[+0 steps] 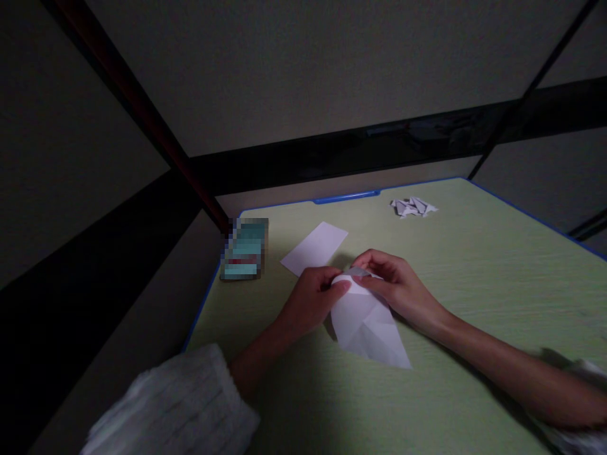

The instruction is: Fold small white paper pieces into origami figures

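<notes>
A creased white sheet of paper (363,322) is held between my two hands, just over the table. My left hand (315,294) pinches its upper left edge, the thumb lying on top. At the upper right edge, my right hand (391,281) grips the same sheet between thumb and fingers. The top of the sheet bends over between the thumbs, while its pointed lower part hangs toward me with crossing fold lines. Beyond my left hand lies a flat white piece of paper (315,246), partly covered by that hand.
The pale green table (474,284) has a blue rim and a blue handle strip (348,197) at its far side. Small folded paper figures (412,206) sit at the back right. A blurred-out teal rectangular object (246,248) lies at the left edge. A wall (308,76) stands behind.
</notes>
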A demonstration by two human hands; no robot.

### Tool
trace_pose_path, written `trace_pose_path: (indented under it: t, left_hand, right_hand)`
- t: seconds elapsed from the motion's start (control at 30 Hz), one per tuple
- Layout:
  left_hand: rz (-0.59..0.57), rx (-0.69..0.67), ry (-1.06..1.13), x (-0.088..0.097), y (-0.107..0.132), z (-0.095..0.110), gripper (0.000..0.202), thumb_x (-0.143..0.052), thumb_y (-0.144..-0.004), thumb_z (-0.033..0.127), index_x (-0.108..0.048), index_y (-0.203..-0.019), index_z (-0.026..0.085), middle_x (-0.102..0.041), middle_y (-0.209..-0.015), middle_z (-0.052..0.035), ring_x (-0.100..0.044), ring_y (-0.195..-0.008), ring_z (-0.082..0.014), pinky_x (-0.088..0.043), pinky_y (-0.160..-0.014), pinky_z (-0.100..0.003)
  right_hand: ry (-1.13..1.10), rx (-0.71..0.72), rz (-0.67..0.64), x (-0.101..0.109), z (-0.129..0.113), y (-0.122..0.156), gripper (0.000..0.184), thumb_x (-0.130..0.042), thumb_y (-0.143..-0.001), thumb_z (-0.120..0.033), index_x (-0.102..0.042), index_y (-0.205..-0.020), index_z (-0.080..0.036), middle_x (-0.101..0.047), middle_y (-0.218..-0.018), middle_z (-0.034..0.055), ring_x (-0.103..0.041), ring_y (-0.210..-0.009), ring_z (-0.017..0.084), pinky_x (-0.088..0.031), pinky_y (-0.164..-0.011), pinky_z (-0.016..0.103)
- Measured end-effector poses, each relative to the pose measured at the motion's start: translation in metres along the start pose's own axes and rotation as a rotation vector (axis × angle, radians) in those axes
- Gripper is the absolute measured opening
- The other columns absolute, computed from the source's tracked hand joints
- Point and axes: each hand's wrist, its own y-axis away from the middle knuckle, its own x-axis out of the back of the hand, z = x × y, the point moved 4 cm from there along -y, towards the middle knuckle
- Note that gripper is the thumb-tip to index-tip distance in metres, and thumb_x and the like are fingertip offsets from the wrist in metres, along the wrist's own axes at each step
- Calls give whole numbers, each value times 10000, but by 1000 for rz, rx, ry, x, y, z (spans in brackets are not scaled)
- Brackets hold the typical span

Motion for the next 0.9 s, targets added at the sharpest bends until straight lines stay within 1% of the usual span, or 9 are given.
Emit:
trace_pose_path:
  t: [0.1, 0.2, 0.33, 0.43, 0.53, 0.6, 0.63, 0.77, 0.9]
  left_hand:
    - [-4, -17, -14, -1, 0, 0, 174, -476, -681, 256, -497, -569, 124, -396, -477, 53, -328, -422, -49, -206, -396, -179]
    - [1, -28, -11, -1, 0, 0, 156, -478, -679, 241, -499, -575, 126, -388, -472, 59, -319, -413, -46, -208, -402, -180]
    - [10, -15, 12, -1, 0, 0, 140, -487, -663, 226, -491, -562, 129, -384, -478, 58, -329, -426, -49, -217, -408, -179]
    - [15, -5, 32, -1, -1, -1, 120, -496, -655, 228, -511, -596, 124, -412, -505, 50, -352, -449, -53, -227, -412, -175]
    - [29, 27, 59, 1, 0, -1, 113, -512, -640, 228, -533, -621, 118, -426, -505, 49, -347, -441, -50, -227, -405, -171]
    - [36, 61, 103, 2, 1, 0, 110, -530, -622, 229, -538, -614, 120, -432, -499, 52, -342, -430, -45, -222, -398, -168]
    - [33, 76, 133, 2, 1, 1, 108, -540, -611, 228, -541, -612, 120, -443, -504, 51, -347, -430, -43, -222, -396, -165]
    - [7, 123, 230, 2, 2, 4, 119, -568, -583, 222, -561, -651, 124, -481, -537, 52, -367, -425, -32, -231, -384, -151]
    - [-78, 133, 201, 3, 3, 4, 169, -567, -601, 231, -577, -724, 115, -460, -500, 60, -347, -373, -24, -242, -342, -144]
  right_hand:
    - [-43, -24, 7, -1, 3, 0, 109, -594, -581, -159, -508, -648, -159, -490, -548, -39, -427, -481, 75, -298, -442, 196]
    - [-126, -57, 13, -2, 7, 0, 143, -545, -536, -82, -506, -646, -163, -488, -532, -45, -419, -453, 72, -276, -410, 187]
    - [-134, -37, 43, -1, 9, 1, 152, -484, -549, -54, -513, -651, -163, -504, -551, -32, -439, -466, 83, -294, -413, 193]
    - [-48, 51, 42, 1, 5, 1, 181, -489, -592, -52, -534, -719, -173, -537, -639, -14, -466, -529, 98, -332, -452, 205]
    - [113, 265, 30, 3, -7, 4, 251, -496, -627, -49, -577, -817, -192, -558, -821, 20, -510, -715, 136, -391, -595, 248]
    - [202, 393, 0, 4, -14, 6, 258, -478, -649, -50, -613, -811, -199, -553, -877, 37, -510, -825, 161, -392, -693, 281]
    - [227, 430, -11, 4, -16, 7, 267, -465, -649, -43, -627, -790, -201, -553, -881, 41, -508, -850, 167, -390, -710, 288]
    - [251, 444, 6, 7, -17, 8, 349, -413, -586, 7, -649, -731, -205, -559, -875, 38, -517, -832, 163, -394, -652, 272]
    - [274, 482, 16, 7, -18, 9, 355, -402, -548, 21, -642, -692, -199, -560, -846, 36, -520, -783, 156, -389, -611, 263]
